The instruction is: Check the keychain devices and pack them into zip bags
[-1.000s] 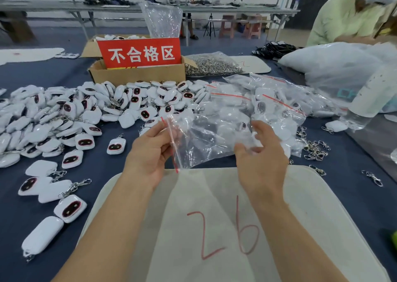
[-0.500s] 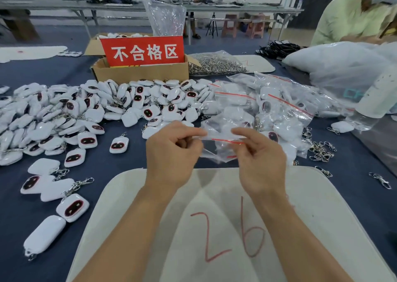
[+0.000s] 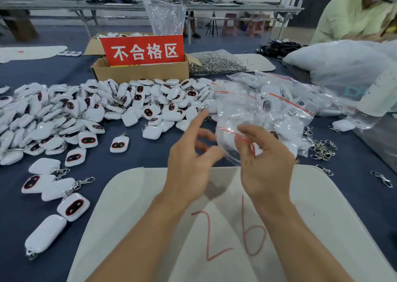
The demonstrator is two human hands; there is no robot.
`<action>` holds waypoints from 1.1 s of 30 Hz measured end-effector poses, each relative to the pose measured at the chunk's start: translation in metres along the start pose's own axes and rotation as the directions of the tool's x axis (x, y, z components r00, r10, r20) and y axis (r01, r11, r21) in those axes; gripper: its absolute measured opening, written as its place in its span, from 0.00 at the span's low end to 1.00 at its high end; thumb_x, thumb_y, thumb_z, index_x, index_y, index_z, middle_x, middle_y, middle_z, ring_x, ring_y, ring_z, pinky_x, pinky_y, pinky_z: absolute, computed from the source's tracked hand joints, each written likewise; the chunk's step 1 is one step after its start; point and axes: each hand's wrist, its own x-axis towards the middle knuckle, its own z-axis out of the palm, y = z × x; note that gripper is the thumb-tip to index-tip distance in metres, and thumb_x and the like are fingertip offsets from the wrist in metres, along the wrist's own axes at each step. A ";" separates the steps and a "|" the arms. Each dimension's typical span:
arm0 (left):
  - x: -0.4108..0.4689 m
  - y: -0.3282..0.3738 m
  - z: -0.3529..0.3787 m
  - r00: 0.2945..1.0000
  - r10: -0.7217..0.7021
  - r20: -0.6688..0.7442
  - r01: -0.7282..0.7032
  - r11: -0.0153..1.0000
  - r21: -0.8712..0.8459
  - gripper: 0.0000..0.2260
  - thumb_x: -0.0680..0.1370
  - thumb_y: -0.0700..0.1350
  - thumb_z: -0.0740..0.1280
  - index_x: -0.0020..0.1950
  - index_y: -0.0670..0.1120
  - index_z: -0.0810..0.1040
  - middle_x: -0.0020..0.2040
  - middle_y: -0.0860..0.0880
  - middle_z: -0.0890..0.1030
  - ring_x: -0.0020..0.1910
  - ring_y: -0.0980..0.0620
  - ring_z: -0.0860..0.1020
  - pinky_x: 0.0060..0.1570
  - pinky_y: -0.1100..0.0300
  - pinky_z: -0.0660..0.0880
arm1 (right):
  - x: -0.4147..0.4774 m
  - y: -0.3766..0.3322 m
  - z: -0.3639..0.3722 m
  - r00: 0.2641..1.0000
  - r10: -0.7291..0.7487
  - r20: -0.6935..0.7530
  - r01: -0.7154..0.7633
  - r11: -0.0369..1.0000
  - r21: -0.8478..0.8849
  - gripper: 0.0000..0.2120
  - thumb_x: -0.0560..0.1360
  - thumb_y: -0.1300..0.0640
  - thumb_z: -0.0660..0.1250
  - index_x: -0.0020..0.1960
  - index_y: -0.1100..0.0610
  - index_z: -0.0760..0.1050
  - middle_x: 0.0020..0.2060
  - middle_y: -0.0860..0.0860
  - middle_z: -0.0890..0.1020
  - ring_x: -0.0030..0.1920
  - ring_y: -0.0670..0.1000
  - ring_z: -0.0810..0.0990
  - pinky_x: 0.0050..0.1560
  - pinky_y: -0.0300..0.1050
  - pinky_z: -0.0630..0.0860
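Note:
My right hand (image 3: 264,161) pinches the red-striped top of a clear empty zip bag (image 3: 231,120), which stands upright above the table's middle. Just left of the bag, my left hand (image 3: 191,157) is open, fingers spread, not touching it. A large heap of white keychain devices (image 3: 90,112) with dark oval faces covers the blue table on the left. Several loose devices (image 3: 73,206) lie at the near left. A pile of bagged devices in zip bags (image 3: 277,101) lies behind my right hand.
A white board (image 3: 150,217) marked "26" in red lies under my forearms. A cardboard box (image 3: 141,71) with a red sign stands at the back, with a bag of metal clips (image 3: 217,63) beside it. Loose clasps (image 3: 322,150) lie to the right. A person sits far right.
Both hands held the zip bag flat at its top edge; now my left hand has let go and opened, while my right hand has lifted the bag upright.

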 end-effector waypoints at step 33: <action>0.044 -0.053 -0.062 0.962 -0.136 -0.236 0.259 0.721 0.642 0.26 0.77 0.41 0.67 0.76 0.48 0.73 0.78 0.49 0.69 0.77 0.47 0.64 0.74 0.50 0.64 | -0.003 -0.014 -0.008 0.997 -0.002 0.079 0.025 0.957 -0.288 0.21 0.70 0.65 0.77 0.63 0.58 0.83 0.55 0.55 0.84 0.59 0.51 0.73 0.67 0.49 0.67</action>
